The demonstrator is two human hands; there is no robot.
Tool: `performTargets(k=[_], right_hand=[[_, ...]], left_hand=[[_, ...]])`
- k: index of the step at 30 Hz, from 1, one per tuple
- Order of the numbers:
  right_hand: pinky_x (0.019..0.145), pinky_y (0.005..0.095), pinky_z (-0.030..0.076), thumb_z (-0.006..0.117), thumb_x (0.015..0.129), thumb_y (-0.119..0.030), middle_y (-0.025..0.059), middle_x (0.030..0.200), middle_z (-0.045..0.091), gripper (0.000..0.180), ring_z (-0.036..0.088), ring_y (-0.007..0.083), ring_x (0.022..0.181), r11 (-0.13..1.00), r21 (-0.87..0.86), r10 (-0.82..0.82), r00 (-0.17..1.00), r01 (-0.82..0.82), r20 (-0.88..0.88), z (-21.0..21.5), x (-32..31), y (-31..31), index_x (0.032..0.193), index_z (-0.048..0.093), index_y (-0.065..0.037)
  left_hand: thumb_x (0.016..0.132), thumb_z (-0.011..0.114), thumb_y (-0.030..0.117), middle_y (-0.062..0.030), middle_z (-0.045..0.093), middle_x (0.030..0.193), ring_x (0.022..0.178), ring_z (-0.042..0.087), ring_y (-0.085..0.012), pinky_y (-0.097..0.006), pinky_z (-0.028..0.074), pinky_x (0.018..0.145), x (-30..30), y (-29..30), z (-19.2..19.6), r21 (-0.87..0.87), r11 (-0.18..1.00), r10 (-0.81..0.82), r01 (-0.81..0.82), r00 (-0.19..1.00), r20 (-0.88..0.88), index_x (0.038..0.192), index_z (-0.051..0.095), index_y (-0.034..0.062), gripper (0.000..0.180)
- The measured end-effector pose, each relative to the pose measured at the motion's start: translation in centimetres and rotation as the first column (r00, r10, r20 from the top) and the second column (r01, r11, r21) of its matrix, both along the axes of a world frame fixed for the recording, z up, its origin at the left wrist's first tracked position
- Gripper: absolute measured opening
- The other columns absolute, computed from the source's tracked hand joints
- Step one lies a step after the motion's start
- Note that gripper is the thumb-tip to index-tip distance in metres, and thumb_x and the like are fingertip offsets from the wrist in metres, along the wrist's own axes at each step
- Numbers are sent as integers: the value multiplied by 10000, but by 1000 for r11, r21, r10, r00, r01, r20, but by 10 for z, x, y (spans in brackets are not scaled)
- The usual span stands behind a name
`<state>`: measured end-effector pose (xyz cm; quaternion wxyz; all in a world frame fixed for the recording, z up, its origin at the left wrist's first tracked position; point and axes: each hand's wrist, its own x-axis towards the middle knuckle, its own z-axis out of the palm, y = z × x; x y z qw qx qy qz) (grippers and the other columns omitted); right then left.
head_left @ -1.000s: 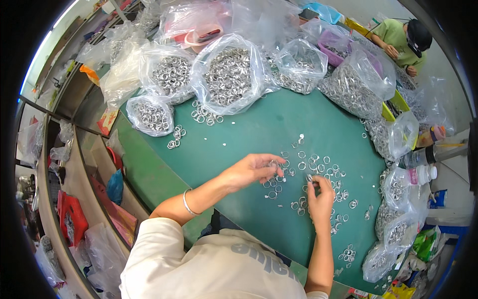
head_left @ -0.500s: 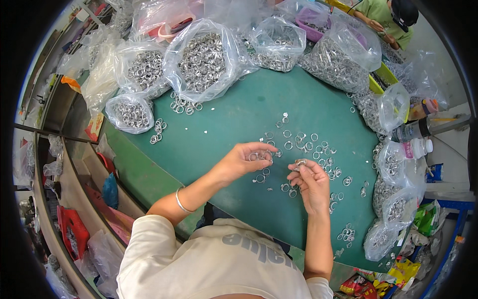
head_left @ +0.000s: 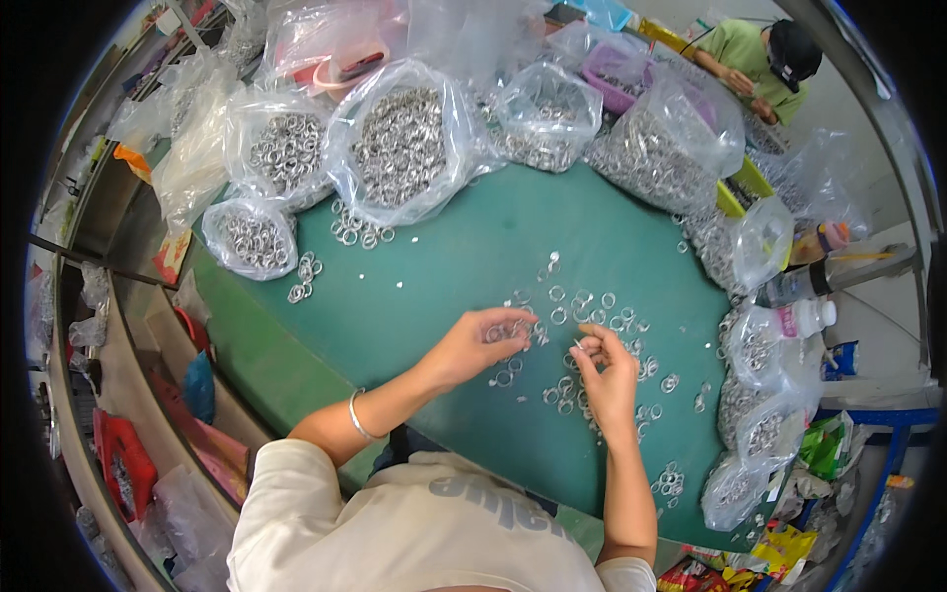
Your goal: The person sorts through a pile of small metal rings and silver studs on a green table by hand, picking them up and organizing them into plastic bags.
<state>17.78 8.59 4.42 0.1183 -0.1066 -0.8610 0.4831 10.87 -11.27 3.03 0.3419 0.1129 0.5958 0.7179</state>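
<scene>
Over the middle of the green table, my left hand [head_left: 472,347] curves its fingers round a few silver rings [head_left: 496,333], with more rings at its fingertips. To its right, my right hand [head_left: 610,380] is closed in a pinch, thumb against fingers; a small pale bit shows at the tips, too small to name. Loose rings [head_left: 558,316] lie scattered in front of and between both hands. Others [head_left: 564,398] sit just left of my right wrist. My hands are a short gap apart.
Clear bags of rings [head_left: 400,148] line the table's [head_left: 464,247] far edge, with more bags [head_left: 755,350] along the right. A white-capped bottle [head_left: 811,318] stands right. Shelves with a red container [head_left: 126,459] are at left. Another person [head_left: 755,64] sits far right.
My right hand has come away from the small ring-like piece it held up and now pinches lower among the loose rings. My left hand keeps its rings; the whole view has shifted slightly.
</scene>
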Motion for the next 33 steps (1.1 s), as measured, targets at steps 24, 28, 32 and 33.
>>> performTargets(k=[24,28,32,33], right_hand=[[754,379,494,603,827,-50,177,886,669,151,647,327,812,816,551,112,888,174,-446,153,-204,95,949,650,24],[742,334,496,618,833,-53,172,899,676,153,657,249,815,889,447,215,949,-94,-228,133,-131,55,961,663,18],[745,278,483,590,910,-121,107,1002,665,253,625,156,877,895,-378,305,942,-235,136,71,-55,18,1112,606,31],[749,277,483,583,919,-131,109,1035,653,280,619,155,895,837,-498,340,929,-226,149,61,-39,8,1146,583,33]], left_hand=[[836,661,6,54,541,851,685,434,-13,-178,395,609,-13,-3,-3,-7,1000,23,-24,997,-80,1152,640,73,324],[820,672,12,42,535,868,700,431,-26,-188,387,610,-13,-1,2,50,993,113,-106,978,-175,1130,647,74,317],[788,691,-11,13,501,939,711,391,-58,-208,366,629,-10,11,18,56,990,140,-129,917,-373,1132,652,76,356],[780,695,-16,12,491,948,703,378,-62,-209,359,625,-4,13,17,67,989,150,-134,917,-371,1133,653,78,368]])
